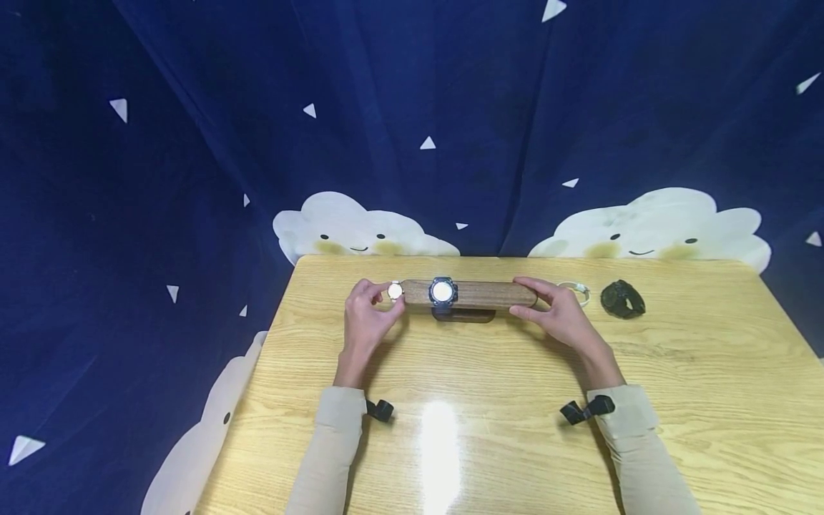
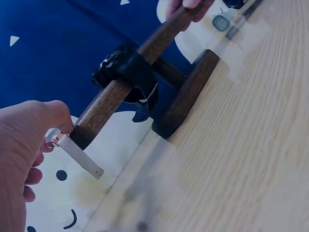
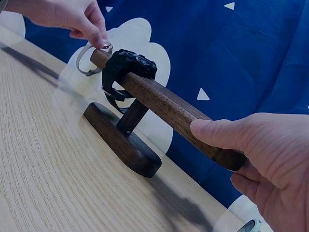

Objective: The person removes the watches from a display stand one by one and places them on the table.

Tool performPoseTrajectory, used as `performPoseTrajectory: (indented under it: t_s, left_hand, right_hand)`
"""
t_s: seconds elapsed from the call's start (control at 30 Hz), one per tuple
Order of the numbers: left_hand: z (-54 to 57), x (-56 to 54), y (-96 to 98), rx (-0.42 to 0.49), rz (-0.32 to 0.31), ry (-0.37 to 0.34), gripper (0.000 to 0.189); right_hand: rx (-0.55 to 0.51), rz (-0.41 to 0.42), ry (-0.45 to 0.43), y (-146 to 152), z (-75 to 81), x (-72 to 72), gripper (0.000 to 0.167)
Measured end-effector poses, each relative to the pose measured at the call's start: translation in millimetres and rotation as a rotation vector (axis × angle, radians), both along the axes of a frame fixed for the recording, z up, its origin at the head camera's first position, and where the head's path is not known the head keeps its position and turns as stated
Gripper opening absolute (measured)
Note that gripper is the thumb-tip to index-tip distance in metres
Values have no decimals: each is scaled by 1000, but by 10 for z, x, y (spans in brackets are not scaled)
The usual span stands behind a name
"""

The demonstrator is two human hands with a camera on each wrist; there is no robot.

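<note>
The left hand (image 1: 368, 319) pinches the white watch (image 1: 395, 291) in its fingers at one end of the wooden bar (image 1: 489, 294); the right hand (image 1: 563, 315) grips the other end, the black watch (image 1: 442, 291) round it between them. A slack pinch could drop the white watch; uneven pushing could tip the bar.

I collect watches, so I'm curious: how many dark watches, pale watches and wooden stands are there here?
Dark watches: 2
Pale watches: 2
Wooden stand: 1
Total: 5
</note>
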State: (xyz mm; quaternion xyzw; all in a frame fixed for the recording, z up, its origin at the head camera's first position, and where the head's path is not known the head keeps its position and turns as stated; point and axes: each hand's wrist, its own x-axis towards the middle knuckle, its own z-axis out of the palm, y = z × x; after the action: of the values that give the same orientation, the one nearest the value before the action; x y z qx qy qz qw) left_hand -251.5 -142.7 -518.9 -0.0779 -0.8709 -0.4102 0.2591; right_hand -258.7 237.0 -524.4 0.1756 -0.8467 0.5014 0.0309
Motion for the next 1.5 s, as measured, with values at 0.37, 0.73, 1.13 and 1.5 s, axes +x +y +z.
performPoseTrajectory:
  t_s: [0.37, 0.73, 1.13, 1.5]
  left_hand:
    - [-14, -18, -54, -32, 22, -16, 34]
    - [0, -46, -117, -54, 46, -35, 35]
    - [-13, -75, -273, -55, 82, -29, 32]
    - [-44, -75, -357, -100, 110, -40, 29]
  right_hand:
    - [4, -1, -10, -5, 1, 2, 58]
    - [-3, -4, -7, -4, 8, -3, 59]
    - [15, 6, 21, -4, 3, -19, 58]
    - [13, 2, 20, -13, 0, -8, 58]
